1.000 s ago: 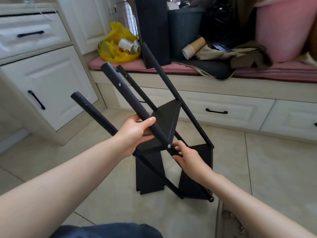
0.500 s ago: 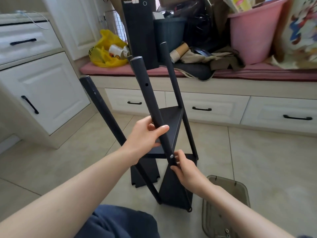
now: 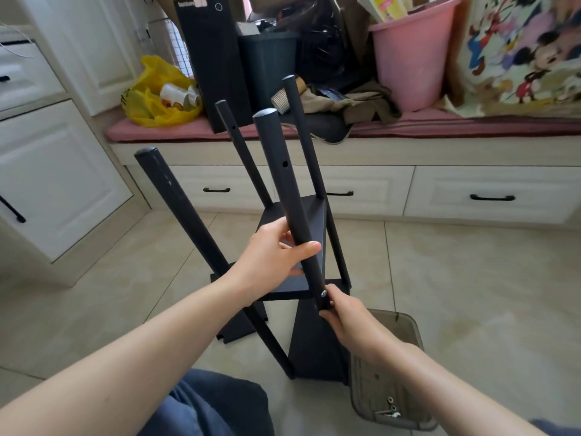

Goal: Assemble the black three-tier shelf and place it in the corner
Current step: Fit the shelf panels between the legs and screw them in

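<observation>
Shelf tilted on floor; our left hand grips cylindrical matte post, right hand pinches its screwed lower end.

four black poles crowd the shelf panel.

Shelf frame stands on floor, before window seat; tray on floor just right of it; bucket on seat's right part.

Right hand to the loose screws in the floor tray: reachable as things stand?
Probably yes, once freed. The right hand grips the pole at its joint screw, so it must let go first. The tray lies just beneath that forearm, with the screws uncovered and nothing between.
</observation>
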Motion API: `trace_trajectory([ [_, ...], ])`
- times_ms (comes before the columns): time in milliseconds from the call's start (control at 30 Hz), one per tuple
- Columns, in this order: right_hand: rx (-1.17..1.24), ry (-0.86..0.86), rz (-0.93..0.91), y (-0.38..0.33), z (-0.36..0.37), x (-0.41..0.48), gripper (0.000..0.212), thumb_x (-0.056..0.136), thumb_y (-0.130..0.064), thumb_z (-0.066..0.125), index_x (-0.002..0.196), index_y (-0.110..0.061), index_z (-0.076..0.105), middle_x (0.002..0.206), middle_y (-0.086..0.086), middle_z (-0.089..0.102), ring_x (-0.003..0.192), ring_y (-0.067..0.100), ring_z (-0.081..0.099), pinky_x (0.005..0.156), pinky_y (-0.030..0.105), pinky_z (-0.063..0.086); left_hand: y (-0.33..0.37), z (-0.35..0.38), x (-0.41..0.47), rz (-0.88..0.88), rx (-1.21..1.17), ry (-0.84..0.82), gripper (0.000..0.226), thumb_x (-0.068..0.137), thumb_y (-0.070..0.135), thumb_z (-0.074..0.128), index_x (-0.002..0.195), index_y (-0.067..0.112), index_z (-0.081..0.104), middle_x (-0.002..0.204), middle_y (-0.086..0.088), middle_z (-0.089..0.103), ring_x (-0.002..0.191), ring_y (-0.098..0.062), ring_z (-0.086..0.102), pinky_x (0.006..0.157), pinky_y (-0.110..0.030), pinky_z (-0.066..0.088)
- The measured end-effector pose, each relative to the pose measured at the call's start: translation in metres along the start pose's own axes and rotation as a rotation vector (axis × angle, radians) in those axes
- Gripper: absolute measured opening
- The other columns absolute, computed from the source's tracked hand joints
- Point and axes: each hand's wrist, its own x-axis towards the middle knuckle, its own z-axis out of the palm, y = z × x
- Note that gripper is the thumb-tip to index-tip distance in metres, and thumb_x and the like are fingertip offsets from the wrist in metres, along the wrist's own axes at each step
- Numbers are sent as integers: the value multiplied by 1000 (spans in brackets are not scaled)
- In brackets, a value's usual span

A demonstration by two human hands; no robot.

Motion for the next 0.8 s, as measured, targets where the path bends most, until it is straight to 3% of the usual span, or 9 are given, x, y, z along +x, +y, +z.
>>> trace_trajectory([
  [200,34,60,14,7,-7,-12,21,100,-18,54,105,-36,45,91,-13,61,82,7,60,70,21,49,5,13,5,-15,34,-35,15,92,17,73,104,16,64,104,-8,68,89,-12,73,70,-25,62],
  [300,50,84,22,8,-11,-13,26,97,-18,60,101,-40,47,99,-15,64,93,1,62,79,19,50,6,15,6,-19,43,-56,13,92,17,73,101,18,64,103,-7,69,89,-10,73,69,-23,61],
  [433,82,56,73,7,-17,-8,25,93,-23,68,96,-43,54,101,-15,67,96,-1,64,85,21,52,8,14,7,-8,100,-98,11,93,18,72,101,19,64,102,-5,70,92,-16,74,81,-32,63],
  [500,77,22,81,6,-22,-4,16,92,-27,68,103,-37,61,104,-14,68,97,-1,64,86,19,53,8,10,7,-2,119,-114,11,94,18,71,102,18,63,101,-5,69,94,-18,73,85,-37,62],
  [600,71,27,97,6,-34,2,21,93,-31,66,114,-27,67,103,-16,67,97,-4,63,84,14,51,7,-1,7,4,162,-125,11,94,17,70,102,16,63,98,-4,69,95,-20,73,86,-40,62],
  [800,74,228,225,8,-83,28,19,98,-22,60,114,-17,67,104,-2,70,98,13,64,87,28,52,-4,-27,8,17,243,-114,9,94,17,69,99,15,62,96,-7,68,92,-20,73,83,-42,62],
])
